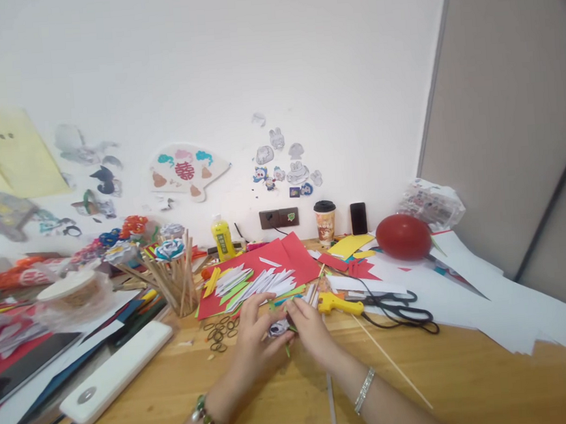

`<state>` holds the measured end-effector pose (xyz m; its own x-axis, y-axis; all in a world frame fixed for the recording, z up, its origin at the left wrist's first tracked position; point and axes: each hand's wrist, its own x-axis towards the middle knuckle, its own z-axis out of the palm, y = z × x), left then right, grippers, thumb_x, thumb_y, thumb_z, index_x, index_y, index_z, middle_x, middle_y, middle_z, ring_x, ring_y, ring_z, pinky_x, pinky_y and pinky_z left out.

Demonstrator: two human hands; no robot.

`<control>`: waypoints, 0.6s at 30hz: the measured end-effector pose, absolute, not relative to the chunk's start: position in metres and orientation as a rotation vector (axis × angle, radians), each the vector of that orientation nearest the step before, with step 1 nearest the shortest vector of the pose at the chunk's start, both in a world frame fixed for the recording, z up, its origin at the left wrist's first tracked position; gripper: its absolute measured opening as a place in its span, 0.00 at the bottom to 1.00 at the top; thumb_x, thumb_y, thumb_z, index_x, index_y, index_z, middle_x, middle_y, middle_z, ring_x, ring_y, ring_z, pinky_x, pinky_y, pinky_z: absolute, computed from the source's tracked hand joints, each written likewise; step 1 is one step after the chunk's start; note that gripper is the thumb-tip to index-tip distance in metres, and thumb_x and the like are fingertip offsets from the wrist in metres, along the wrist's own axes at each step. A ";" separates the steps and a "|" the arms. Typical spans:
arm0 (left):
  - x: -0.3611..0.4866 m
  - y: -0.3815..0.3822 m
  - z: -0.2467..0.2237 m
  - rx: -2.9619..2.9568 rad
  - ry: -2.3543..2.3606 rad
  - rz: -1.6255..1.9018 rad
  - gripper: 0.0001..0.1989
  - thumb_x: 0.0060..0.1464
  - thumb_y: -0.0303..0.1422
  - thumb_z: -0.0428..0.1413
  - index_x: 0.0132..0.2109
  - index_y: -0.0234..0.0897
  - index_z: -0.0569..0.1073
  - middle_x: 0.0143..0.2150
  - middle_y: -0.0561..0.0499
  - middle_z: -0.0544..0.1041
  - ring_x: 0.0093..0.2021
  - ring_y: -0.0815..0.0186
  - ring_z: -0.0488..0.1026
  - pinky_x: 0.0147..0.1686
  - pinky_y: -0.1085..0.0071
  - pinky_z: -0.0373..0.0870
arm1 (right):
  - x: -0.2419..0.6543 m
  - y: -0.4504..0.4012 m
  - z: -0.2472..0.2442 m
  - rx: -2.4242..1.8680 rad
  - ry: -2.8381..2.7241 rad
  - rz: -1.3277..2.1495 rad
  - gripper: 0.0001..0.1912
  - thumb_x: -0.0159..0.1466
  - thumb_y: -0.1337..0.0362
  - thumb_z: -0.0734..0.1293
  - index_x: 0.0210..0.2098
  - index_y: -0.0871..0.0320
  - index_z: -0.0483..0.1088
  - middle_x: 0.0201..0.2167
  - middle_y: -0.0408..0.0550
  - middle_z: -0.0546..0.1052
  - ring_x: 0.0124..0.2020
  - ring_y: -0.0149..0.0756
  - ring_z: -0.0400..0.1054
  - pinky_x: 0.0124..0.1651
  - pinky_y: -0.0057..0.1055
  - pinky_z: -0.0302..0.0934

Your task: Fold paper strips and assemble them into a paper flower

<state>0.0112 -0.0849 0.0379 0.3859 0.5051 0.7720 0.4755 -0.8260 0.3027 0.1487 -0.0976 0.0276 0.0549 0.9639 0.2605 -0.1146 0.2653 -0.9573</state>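
My left hand (254,337) curls its fingers round a small white paper piece (278,328) with dark and green parts, held just above the table. From the other side my right hand (312,330) is closed, thumb and fingers pinching at the far edge of the same piece. The fingers cover much of it, so its full shape is hidden. Right beside my right hand lies a yellow glue gun (342,304). Folded white and green paper strips (257,284) lie on red paper (296,253) beyond my hands. Several rubber bands (218,338) are left of my left hand.
Black scissors (401,308) and a cable lie right of the glue gun, near white sheets (497,313) and a red balloon (403,236). A thin stick (393,363) crosses the wood at right. At left are a cup of sticks (184,291) and a long white device (119,375).
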 end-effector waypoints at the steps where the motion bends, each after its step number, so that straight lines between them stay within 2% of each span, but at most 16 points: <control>1: 0.010 -0.084 0.038 2.560 0.891 1.446 0.13 0.46 0.36 0.60 0.42 0.44 0.73 0.53 0.45 0.64 0.53 0.54 0.61 0.51 0.54 0.60 | 0.150 -0.097 0.028 -0.943 -1.188 1.045 0.22 0.56 0.43 0.59 0.24 0.56 0.59 0.22 0.40 0.63 0.24 0.30 0.58 0.25 0.26 0.55; 3: 0.008 -0.083 0.039 2.409 0.870 1.454 0.20 0.48 0.38 0.57 0.50 0.44 0.68 0.56 0.43 0.62 0.55 0.54 0.60 0.51 0.55 0.61 | 0.152 -0.095 0.028 -0.928 -1.125 1.099 0.22 0.55 0.42 0.59 0.27 0.56 0.61 0.21 0.41 0.64 0.23 0.31 0.59 0.24 0.27 0.56; 5: 0.006 -0.080 0.041 2.181 0.889 1.476 0.22 0.54 0.38 0.52 0.55 0.42 0.62 0.54 0.42 0.65 0.51 0.58 0.65 0.47 0.60 0.66 | 0.154 -0.093 0.029 -0.884 -1.036 1.180 0.21 0.55 0.43 0.60 0.31 0.55 0.63 0.23 0.42 0.66 0.23 0.33 0.61 0.24 0.28 0.57; 7: 0.005 -0.078 0.043 2.021 0.917 1.448 0.17 0.57 0.38 0.48 0.52 0.39 0.65 0.46 0.44 0.71 0.44 0.61 0.70 0.41 0.64 0.70 | 0.155 -0.092 0.029 -0.828 -0.968 1.225 0.19 0.55 0.45 0.61 0.33 0.55 0.64 0.25 0.44 0.68 0.25 0.35 0.63 0.26 0.30 0.60; 10: 0.005 -0.077 0.046 1.968 0.936 1.404 0.12 0.54 0.40 0.51 0.41 0.37 0.71 0.35 0.48 0.75 0.37 0.63 0.72 0.37 0.68 0.71 | 0.154 -0.091 0.027 -0.763 -0.969 1.201 0.15 0.57 0.49 0.61 0.33 0.55 0.66 0.28 0.46 0.70 0.29 0.36 0.65 0.32 0.31 0.62; 13: 0.003 -0.076 0.046 1.924 0.994 1.455 0.13 0.51 0.40 0.55 0.40 0.36 0.73 0.34 0.49 0.76 0.35 0.63 0.73 0.38 0.67 0.71 | 0.154 -0.094 0.024 -0.733 -1.058 1.134 0.13 0.58 0.52 0.61 0.34 0.55 0.67 0.32 0.46 0.71 0.33 0.36 0.66 0.37 0.31 0.62; 18: -0.003 -0.078 0.045 1.976 1.023 1.601 0.12 0.48 0.37 0.58 0.39 0.37 0.76 0.40 0.46 0.77 0.45 0.59 0.72 0.46 0.62 0.68 | 0.158 -0.102 0.030 -0.758 -1.280 1.000 0.12 0.60 0.55 0.61 0.38 0.55 0.68 0.35 0.45 0.73 0.37 0.36 0.67 0.41 0.31 0.60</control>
<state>-0.0027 -0.0778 0.0454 0.0774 0.7444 0.6632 0.2891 -0.6534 0.6997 0.1582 -0.1021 0.0296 -0.0020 0.9127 0.4086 -0.1760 0.4019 -0.8986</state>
